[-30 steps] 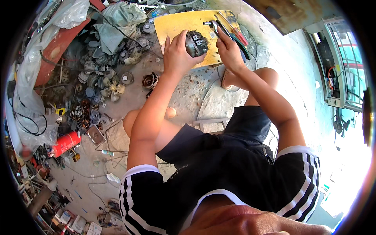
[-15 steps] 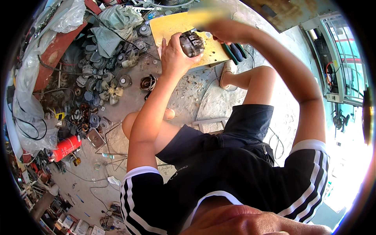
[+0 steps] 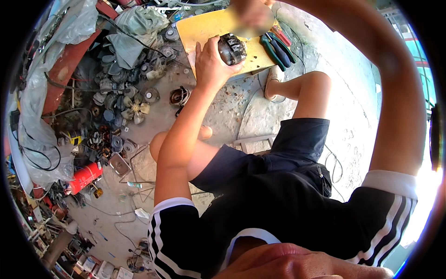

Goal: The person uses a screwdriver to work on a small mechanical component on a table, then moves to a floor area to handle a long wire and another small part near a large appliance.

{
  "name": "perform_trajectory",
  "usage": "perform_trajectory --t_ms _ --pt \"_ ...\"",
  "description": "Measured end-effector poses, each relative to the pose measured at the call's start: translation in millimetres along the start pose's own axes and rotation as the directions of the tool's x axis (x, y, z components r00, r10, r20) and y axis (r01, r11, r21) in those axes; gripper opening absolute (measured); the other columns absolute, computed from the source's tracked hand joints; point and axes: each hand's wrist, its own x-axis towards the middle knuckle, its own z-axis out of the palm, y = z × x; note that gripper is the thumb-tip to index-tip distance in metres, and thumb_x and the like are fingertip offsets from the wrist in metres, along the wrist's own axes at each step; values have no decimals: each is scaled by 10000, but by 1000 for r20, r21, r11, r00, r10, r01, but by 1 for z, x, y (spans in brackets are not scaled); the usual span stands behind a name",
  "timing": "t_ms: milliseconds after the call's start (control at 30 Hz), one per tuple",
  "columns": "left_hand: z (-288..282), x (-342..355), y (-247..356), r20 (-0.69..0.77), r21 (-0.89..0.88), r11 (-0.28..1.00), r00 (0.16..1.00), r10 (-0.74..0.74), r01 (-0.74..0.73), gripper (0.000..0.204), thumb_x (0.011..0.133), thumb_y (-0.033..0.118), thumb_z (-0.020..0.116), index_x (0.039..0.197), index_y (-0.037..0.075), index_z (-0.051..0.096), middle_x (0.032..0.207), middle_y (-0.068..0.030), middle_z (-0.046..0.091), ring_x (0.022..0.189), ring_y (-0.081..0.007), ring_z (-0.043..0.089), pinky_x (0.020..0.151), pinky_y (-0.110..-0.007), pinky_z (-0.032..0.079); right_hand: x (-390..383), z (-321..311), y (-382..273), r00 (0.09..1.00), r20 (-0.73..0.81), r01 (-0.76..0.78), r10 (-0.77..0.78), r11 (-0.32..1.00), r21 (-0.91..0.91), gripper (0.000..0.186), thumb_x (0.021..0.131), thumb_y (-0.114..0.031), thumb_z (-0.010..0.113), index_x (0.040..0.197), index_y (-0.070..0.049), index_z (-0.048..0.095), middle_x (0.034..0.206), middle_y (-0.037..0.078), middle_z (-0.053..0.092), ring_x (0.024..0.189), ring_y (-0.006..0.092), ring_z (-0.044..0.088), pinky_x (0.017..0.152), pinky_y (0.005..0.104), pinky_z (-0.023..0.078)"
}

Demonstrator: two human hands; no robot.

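Observation:
My left hand [image 3: 213, 65] is closed round a dark, grimy electric motor [image 3: 232, 49], gripping it from its left side above a yellow board [image 3: 195, 30]. The motor's ribbed side faces right. Near the top edge is my right hand [image 3: 254, 13], raised over the far part of the board. It is smeared, so its fingers and anything in them cannot be made out. Right of the motor, pliers with green and black handles [image 3: 275, 50] lie on the board, beside a red-handled tool [image 3: 281, 35].
Several old motors and a fan with pale blades [image 3: 135, 109] are heaped on the floor at left. A red cylinder [image 3: 86, 178] lies below them. A dark coil part [image 3: 179, 96] sits near my left forearm. A cable [image 3: 303, 49] runs right of the board.
My right hand has moved up and away from the motor, its forearm lifting toward the top edge. The red-handled tool has come into sight. My left hand still holds the motor, turned slightly.

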Motion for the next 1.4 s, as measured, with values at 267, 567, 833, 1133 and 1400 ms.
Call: perform_trajectory --t_ms 267,567,833,1133,1400 --pt "-2 2 3 9 -24 1000 1000 -14 14 773 575 350 878 1159 65 458 1005 -136 657 935 -330 634 1004 -537 389 -14 84 17 703 -652 59 -284 937 -344 203 831 -94 537 873 73 644 771 202 666 609 311 645 542 410 519" --pt "-1 5 5 -11 -9 1000 1000 19 -19 748 562 339 876 1132 62 478 970 -137 658 874 -326 635 951 -471 426 23 97 55 523 -696 3 -493 817 -577 206 843 -153 545 1016 -124 652 892 146 667 862 357 632 760 462 500" --pt "-2 5 5 7 9 1000 1000 -7 7 778 530 341 887 1132 64 480 956 -144 650 878 -361 593 810 -453 494 19 109 50 445 -748 98 -493 857 -506 190 888 -230 529 974 -127 663 857 157 664 803 360 632 728 471 496" --pt "-1 3 6 23 37 999 999 -28 27 773 530 351 883 1120 68 472 957 -126 642 899 -348 581 807 -447 496 -25 132 14 570 -811 -38 -135 981 -190 348 790 -72 570 1117 -103 685 929 197 686 898 374 658 780 453 527" --pt "-3 6 6 54 32 998 996 -64 63 755 544 377 874 1106 71 474 949 -136 641 915 -354 587 809 -457 495 -41 150 8 473 -873 85 -121 992 -91 222 767 -47 598 960 22 681 893 216 700 874 367 694 719 457 552"
